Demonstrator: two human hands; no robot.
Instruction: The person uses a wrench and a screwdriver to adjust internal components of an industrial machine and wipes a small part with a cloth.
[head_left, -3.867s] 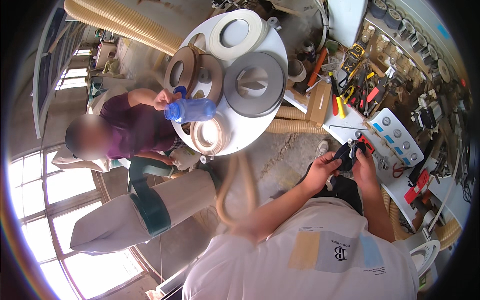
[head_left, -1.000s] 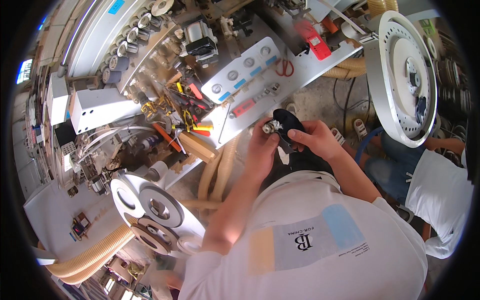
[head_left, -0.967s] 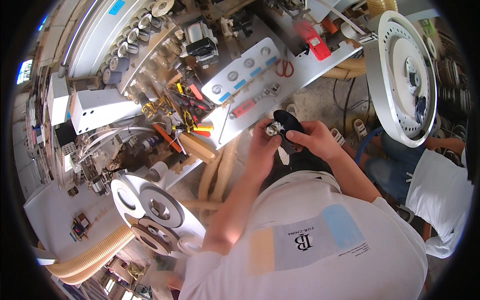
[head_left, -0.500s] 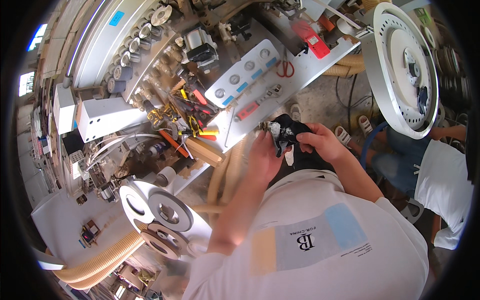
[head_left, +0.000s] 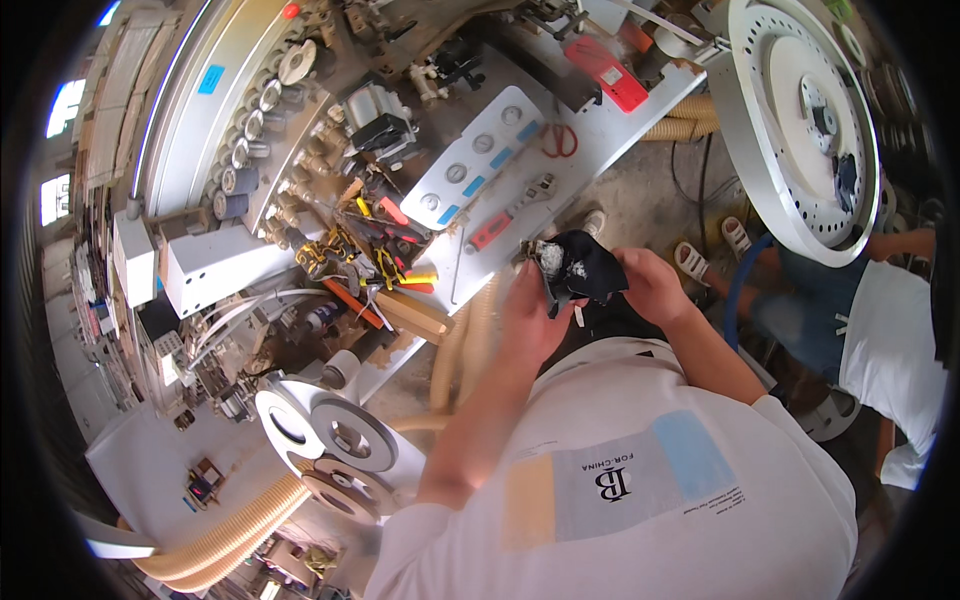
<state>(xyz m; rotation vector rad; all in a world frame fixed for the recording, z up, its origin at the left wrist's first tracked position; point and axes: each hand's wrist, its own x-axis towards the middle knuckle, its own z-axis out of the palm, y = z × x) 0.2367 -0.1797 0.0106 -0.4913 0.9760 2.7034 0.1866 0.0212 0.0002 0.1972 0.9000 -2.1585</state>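
Note:
A black cloth (head_left: pixel 598 272) with whitish smears is bunched up in front of my chest. My left hand (head_left: pixel 532 308) is closed on its left side, where a small metallic piece (head_left: pixel 530 248) pokes out above the fingers; its kind I cannot make out. My right hand (head_left: pixel 652 288) grips the right edge of the cloth between thumb and fingers. Beyond my hands, on the white bench top (head_left: pixel 478 262), lie an adjustable wrench (head_left: pixel 512 212) with a red grip and red-handled scissors (head_left: pixel 558 140).
A white panel with gauges (head_left: pixel 470 160) and a red box (head_left: pixel 606 75) sit on the bench. Hand tools (head_left: pixel 375 240) pile up at left, above a wooden block (head_left: pixel 412 315). A big perforated wheel (head_left: pixel 800 130) stands at right, near another person (head_left: pixel 890 340). Ribbed hoses (head_left: pixel 455 345) run below.
The black cloth has spread wider between my hands, and my right hand has shifted slightly right and down. My view has turned a little.

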